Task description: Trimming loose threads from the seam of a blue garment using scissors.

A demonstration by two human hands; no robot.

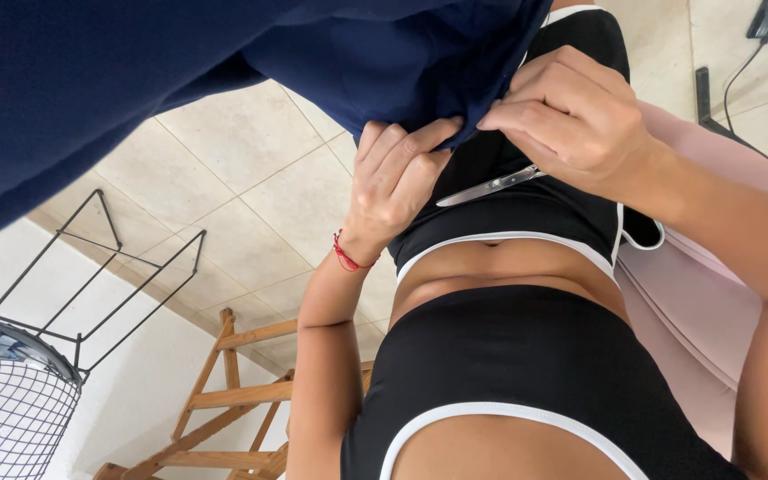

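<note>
room: pale tiled floor [251, 178] fills the middle left of the frame, with a white wall along the lower left edge.
cloth: dark blue fabric [135, 80] spreads across the upper left and top centre, its lower edge gathered at the hands near upper centre.
left hand: left hand [397, 182] sits just left of centre, fingers together and curled, thumb pressed on the fabric's edge, clamped on the cloth; a red string bracelet [348, 258] circles the wrist.
right hand: right hand [571, 116] is at upper right of centre, fingers bent and closed together, tips pinching the same edge, touching the left hand's thumb.
scissors: metal scissors [491, 187] poke out from under the right hand, blades shut, pointing to the left; how the hand grips the handles is hidden.
handling: the fabric looks soft, light and limp, likely to sag and slip where unsupported; best taken by pinching the edge close to the working spot, as both hands do.
handling of scissors: stiff, sharp-tipped, best held by the handles.
surroundings: black wire basket [11, 418] at lower left, wooden rack [242, 400] at bottom centre-left, pink seat [695, 302] at right.
labels and signs: no package, label or sign is legible anywhere in view.
</note>
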